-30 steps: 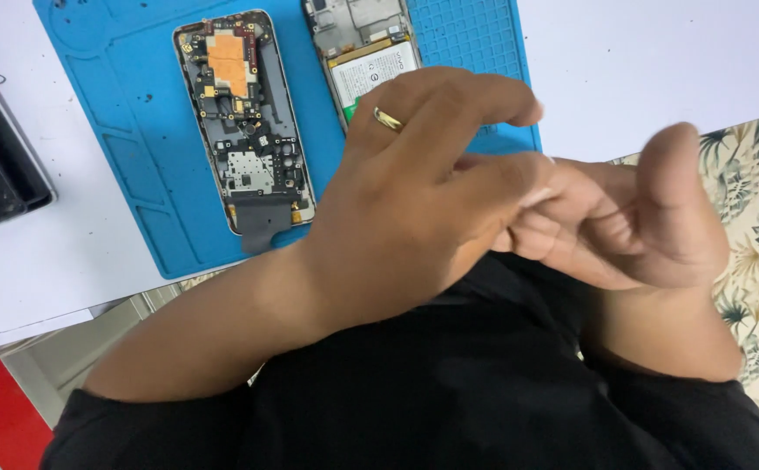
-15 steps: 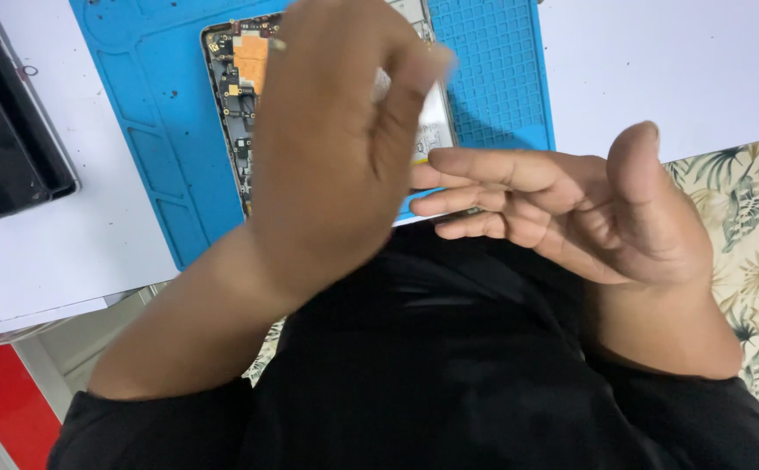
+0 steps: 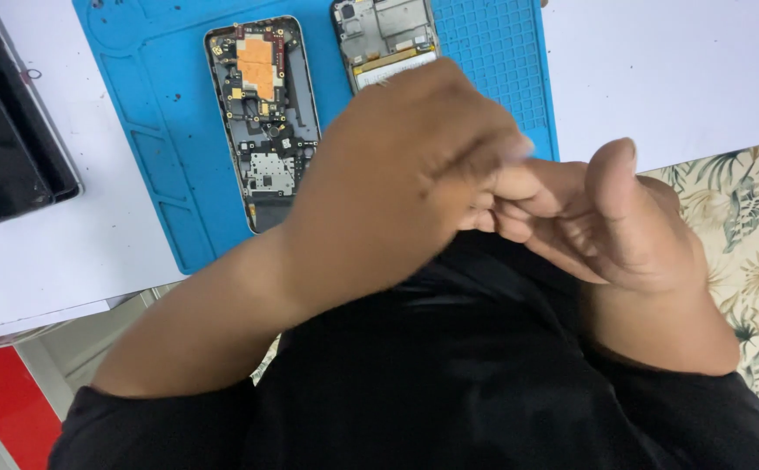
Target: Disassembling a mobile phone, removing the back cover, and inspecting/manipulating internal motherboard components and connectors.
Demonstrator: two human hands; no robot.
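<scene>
A white table [image 3: 675,78] fills the upper part of the frame, smooth and matte, and below it the person's black shirt [image 3: 449,374], soft and creased, takes up the lower middle. On the table at the upper left of centre lies a blue work mat [image 3: 170,130], rubbery, with moulded trays along its left side and a fine grid of studs at its right. The left hand [image 3: 405,174] comes in from the lower left and sits at the centre of the frame, its fingers curled down over the fingers of the right hand [image 3: 623,226]. The right hand is half open, palm turned inward and thumb upright. Whether either hand pinches some small part between the fingers I cannot tell, since the left knuckles cover the spot. Both hands are above the lap, off the mat. The work looks to be a fiddling of fingertip against fingertip rather than any touch on the phones, and going back to them would call for a reach forward over the mat's near edge. At the far left lies a flat black device [image 3: 5,148], glossy. An opened phone [image 3: 262,122], back off, shows grey shields, black boards and an orange foil patch [image 3: 256,65]. A second opened phone [image 3: 384,39] lies at the top centre, nearest the left hand and partly hidden by it.
</scene>
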